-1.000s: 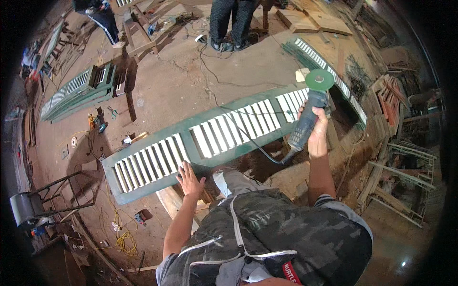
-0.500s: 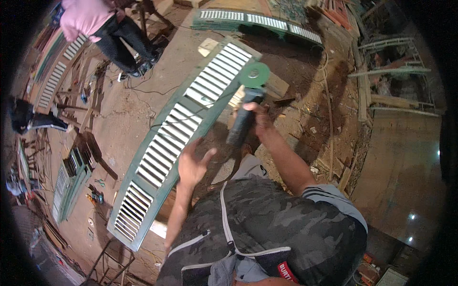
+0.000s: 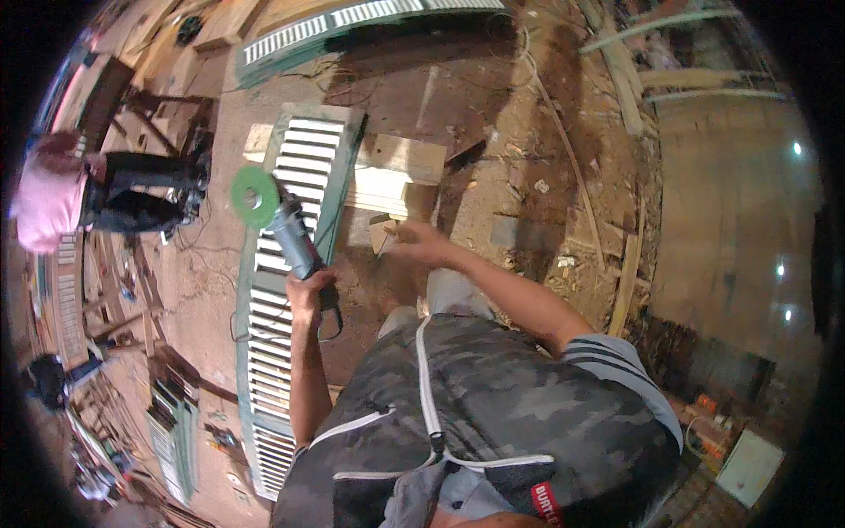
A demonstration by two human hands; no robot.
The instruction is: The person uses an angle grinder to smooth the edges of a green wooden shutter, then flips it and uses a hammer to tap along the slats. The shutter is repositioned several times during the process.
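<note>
My left hand (image 3: 310,289) is wrapped round the body of an angle grinder (image 3: 295,238). Its green disc (image 3: 254,197) points up and left, over the far part of a long louvred shutter (image 3: 304,167) with a green frame and pale slats. The disc seems to hang above the panel; contact cannot be made out. To the right of the shutter, my right hand (image 3: 421,244) has its fingers curled at the edge of a small tan wooden piece (image 3: 381,234), seemingly pinching it. Pale boards (image 3: 396,167) lie just beyond that hand.
Another louvred panel (image 3: 370,18) lies at the far side. A person in a pink top (image 3: 55,194) bends over at the left. Further shutters (image 3: 176,440) and small tools (image 3: 222,436) sit at lower left. A large brown sheet (image 3: 717,220) fills the right; scraps litter the ground.
The grinder has passed from my right hand to my left and swung left over the shutter. My right hand has moved to the small wooden piece. The whole view has turned.
</note>
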